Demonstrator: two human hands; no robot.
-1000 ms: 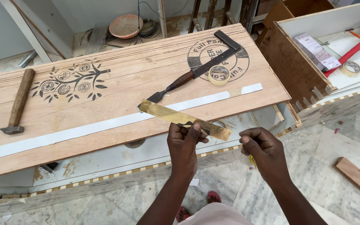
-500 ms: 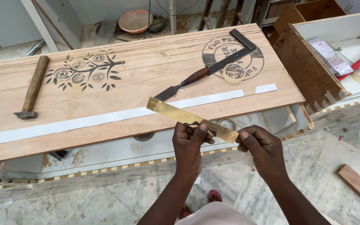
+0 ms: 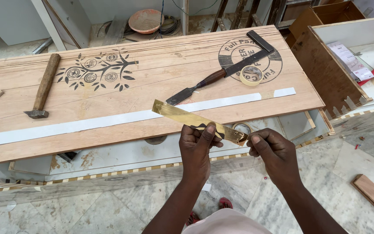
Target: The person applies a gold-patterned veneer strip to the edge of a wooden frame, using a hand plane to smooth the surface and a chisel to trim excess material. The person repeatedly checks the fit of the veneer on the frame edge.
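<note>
1. Left hand (image 3: 198, 145) pinches the brass strip (image 3: 195, 120) mid-length, thumb on top
2. Right hand (image 3: 271, 149) grips the strip's near end with curled fingers
3. The strip slants across the plywood board's (image 3: 161, 78) front edge, above the white tape band (image 3: 109, 122); chisel (image 3: 204, 84) lies just beyond

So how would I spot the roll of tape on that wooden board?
Find the long plywood board, then its right end with the round printed stamp. The small pale roll of tape lies there beside the dark metal square, the only ring-shaped thing on the board.
</note>
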